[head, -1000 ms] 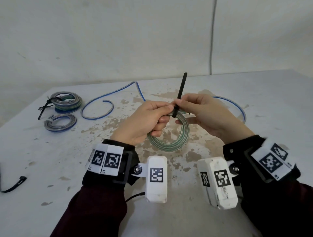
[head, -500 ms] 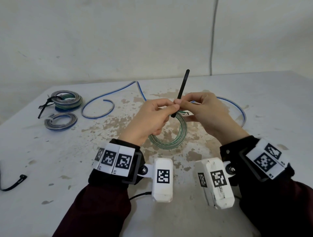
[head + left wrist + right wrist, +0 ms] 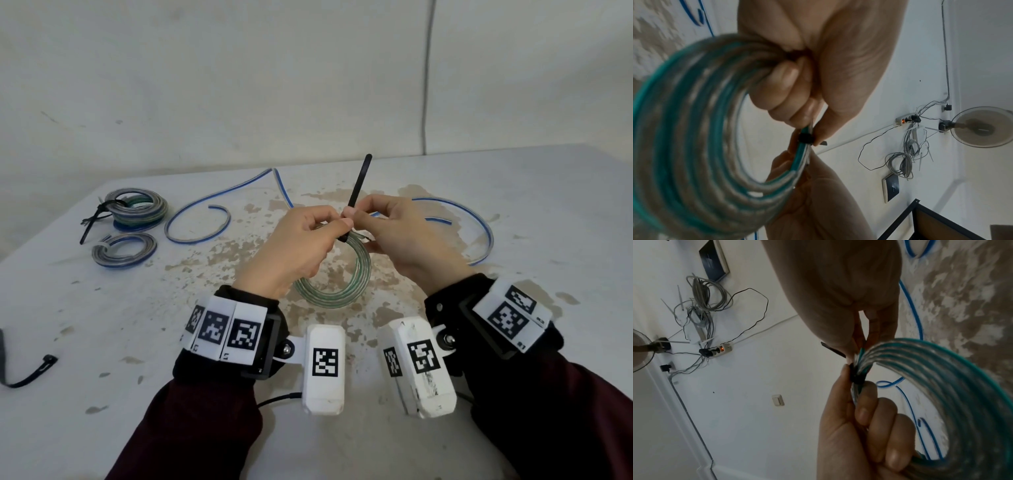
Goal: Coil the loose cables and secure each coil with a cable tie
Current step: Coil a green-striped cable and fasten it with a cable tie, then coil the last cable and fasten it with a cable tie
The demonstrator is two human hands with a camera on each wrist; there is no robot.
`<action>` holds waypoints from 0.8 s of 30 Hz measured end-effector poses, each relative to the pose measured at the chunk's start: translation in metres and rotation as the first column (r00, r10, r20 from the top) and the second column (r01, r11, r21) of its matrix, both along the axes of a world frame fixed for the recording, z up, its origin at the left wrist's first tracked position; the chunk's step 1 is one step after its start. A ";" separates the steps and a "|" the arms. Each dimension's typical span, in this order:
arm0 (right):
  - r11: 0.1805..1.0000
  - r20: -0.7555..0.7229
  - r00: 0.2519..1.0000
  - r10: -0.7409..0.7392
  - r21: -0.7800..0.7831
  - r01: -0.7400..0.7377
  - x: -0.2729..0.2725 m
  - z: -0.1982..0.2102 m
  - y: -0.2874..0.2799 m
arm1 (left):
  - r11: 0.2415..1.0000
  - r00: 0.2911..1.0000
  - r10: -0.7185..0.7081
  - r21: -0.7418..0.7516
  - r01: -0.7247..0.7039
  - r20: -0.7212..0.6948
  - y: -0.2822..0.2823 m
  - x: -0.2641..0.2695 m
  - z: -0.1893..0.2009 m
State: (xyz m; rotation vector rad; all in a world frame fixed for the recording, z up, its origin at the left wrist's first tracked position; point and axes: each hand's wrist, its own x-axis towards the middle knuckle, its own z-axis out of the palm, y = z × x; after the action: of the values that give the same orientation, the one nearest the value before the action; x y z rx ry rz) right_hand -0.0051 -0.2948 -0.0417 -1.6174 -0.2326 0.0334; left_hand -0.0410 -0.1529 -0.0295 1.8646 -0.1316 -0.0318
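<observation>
A coil of green-striped clear cable (image 3: pixel 342 291) hangs above the table between my hands. My left hand (image 3: pixel 342 226) grips its top, fingers curled round the strands (image 3: pixel 777 91). A black cable tie (image 3: pixel 359 185) is looped round the bundle (image 3: pixel 805 138) (image 3: pixel 857 374), its tail pointing up and away. My right hand (image 3: pixel 352 214) pinches that tail just above the coil. In the right wrist view a short piece of tail (image 3: pixel 832 350) sticks out beside my thumb, and the coil (image 3: pixel 941 386) fills the lower right.
Two coils lie at the table's far left, one with black ties (image 3: pixel 137 209), one smaller (image 3: pixel 123 250). A loose blue-striped cable (image 3: pixel 198 222) curves behind my hands, and another arc (image 3: pixel 479 233) lies right. A spare black tie (image 3: pixel 30 373) lies at the left edge.
Both hands and the coil have drifted slightly left and farther from me. The grips on coil and tie look the same.
</observation>
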 end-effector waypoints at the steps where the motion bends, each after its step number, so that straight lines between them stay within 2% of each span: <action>1: 1.000 0.005 1.000 0.003 0.001 -0.003 0.002 0.000 -0.001 | 1.000 1.000 -0.010 -0.029 0.010 -0.007 0.000 0.000 0.000; 5: 0.997 0.079 0.995 -0.067 0.037 0.065 0.007 -0.002 -0.005 | 0.983 0.994 -0.100 -0.161 0.093 -0.038 -0.006 0.001 -0.001; 8: 0.993 0.077 0.993 -0.088 0.091 0.080 0.005 -0.004 -0.004 | 0.994 0.995 -0.096 -0.064 0.093 -0.031 -0.001 0.005 -0.004; 10: 0.994 0.057 0.997 -0.058 0.094 0.052 0.003 -0.003 -0.002 | 0.993 0.991 -0.122 -0.006 0.122 -0.049 0.009 0.007 -0.003; 14: 0.987 -0.078 0.990 0.113 0.121 -0.103 -0.004 -0.003 0.011 | 0.971 0.978 -0.192 -0.163 0.176 -0.087 0.037 0.001 0.003; 16: 0.964 -0.153 0.973 0.173 0.227 -0.136 -0.007 -0.003 0.023 | 0.960 0.992 -0.101 -0.271 0.076 -0.079 0.054 -0.005 0.005; 18: 0.943 -0.215 0.956 0.198 0.308 -0.126 -0.008 -0.003 0.040 | 0.916 0.992 0.083 -0.384 -0.112 -0.091 0.077 -0.007 0.005; 22: 0.924 -0.339 0.890 0.306 0.330 -0.193 -0.012 -0.013 0.090 | 0.812 0.914 0.384 -0.423 -0.401 -0.130 0.135 -0.008 0.001; 24: 0.901 -0.407 0.824 0.393 0.350 -0.257 -0.014 -0.021 0.114 | 0.725 0.859 0.487 -0.476 -0.498 -0.158 0.164 -0.009 0.000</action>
State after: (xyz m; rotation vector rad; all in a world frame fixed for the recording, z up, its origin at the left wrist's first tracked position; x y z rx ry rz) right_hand -0.0192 -0.1812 -0.0625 -1.2218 -0.1282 0.6315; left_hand -0.0496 0.0114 -0.0293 1.3171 0.3549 0.3274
